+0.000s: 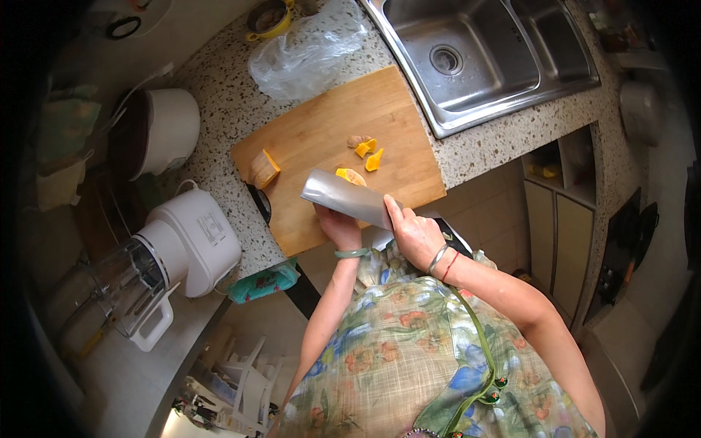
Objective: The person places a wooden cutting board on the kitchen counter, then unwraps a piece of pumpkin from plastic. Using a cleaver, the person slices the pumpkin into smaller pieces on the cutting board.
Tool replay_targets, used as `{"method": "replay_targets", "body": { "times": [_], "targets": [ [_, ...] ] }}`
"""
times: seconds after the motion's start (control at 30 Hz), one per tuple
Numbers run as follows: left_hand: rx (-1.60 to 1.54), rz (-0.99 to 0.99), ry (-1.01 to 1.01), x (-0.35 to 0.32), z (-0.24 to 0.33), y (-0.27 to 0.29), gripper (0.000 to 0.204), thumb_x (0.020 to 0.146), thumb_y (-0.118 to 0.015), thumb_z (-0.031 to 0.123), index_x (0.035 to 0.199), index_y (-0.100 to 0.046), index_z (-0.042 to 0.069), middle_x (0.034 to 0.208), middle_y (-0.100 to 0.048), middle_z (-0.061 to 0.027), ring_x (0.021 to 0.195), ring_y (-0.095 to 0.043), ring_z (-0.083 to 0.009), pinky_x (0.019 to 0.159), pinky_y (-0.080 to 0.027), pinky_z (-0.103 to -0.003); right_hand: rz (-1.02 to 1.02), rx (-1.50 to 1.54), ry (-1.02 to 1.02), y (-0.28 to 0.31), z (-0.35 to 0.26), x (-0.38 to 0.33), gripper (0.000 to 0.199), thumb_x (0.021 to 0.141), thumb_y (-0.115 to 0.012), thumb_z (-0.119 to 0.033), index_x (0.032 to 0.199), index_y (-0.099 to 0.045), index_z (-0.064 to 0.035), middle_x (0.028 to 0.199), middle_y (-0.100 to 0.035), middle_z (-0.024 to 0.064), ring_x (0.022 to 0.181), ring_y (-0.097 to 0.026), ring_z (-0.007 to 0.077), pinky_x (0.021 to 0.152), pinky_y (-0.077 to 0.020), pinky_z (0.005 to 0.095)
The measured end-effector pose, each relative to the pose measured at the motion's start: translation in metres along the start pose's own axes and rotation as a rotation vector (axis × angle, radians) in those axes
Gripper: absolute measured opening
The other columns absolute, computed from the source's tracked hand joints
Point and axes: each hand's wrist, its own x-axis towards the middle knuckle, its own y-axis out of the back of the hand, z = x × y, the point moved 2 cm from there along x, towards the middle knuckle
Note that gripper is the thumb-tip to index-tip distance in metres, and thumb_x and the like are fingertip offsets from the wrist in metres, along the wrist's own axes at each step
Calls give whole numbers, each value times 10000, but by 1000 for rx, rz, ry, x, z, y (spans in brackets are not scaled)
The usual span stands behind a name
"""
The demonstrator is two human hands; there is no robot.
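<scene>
Both arms come up from the bottom of the picture, over a flowery apron (409, 365). One hand, the right hand (415, 235), is closed around the handle of a big knife (347, 197). Its wide flat blade lies tilted over the near part of the wooden cutting board (321, 131). The other one, the left hand (337, 225), sits under the blade and is partly hidden, so I cannot tell if it is open or closed.

An orange piece of pumpkin (350, 175) peeks out just past the blade, on the board. Two small orange bits (369, 153) lie near it, and a bigger chunk (263, 168) sits at the board's left edge.

Pumpkin like this is probably hard and stiff, and its wet cut side may be slippery. Holding it by the skin side, flat side down, looks safest. That knife looks heavy and sharp, so hold only the handle.
</scene>
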Motion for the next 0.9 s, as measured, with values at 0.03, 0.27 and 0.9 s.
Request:
{"method": "replay_targets", "body": {
  "times": [0.03,0.27,0.9],
  "targets": [
    [2,3,3,-1,2,-2,334,907,-622,-39,1223,-536,26,1153,-562,-31,1035,-580,-135,886,-498,-287,31,13,18,-2,-1,3,551,875,-550,-70,1403,-419,14,821,-653,186,641,-687,328,532,-554,419],
    [489,-110,-234,-1,16,-3,359,906,-758,162,1169,-564,13,1015,-624,-34,891,-605,-110,798,-520,-264,-8,183,23,7,-7,73,195,858,-581,-97,1027,-526,-16,785,-689,219,726,-696,401,629,-565,491],
    [476,-151,-38,3,30,-19,506,891,-756,94,1297,-476,-21,1250,-580,-114,1139,-581,-179,986,-477,-308,-7,428,31,26,37,14,185,896,-574,-94,1065,-500,-85,750,-656,205,722,-653,424,619,-520,526]
  ]
}}
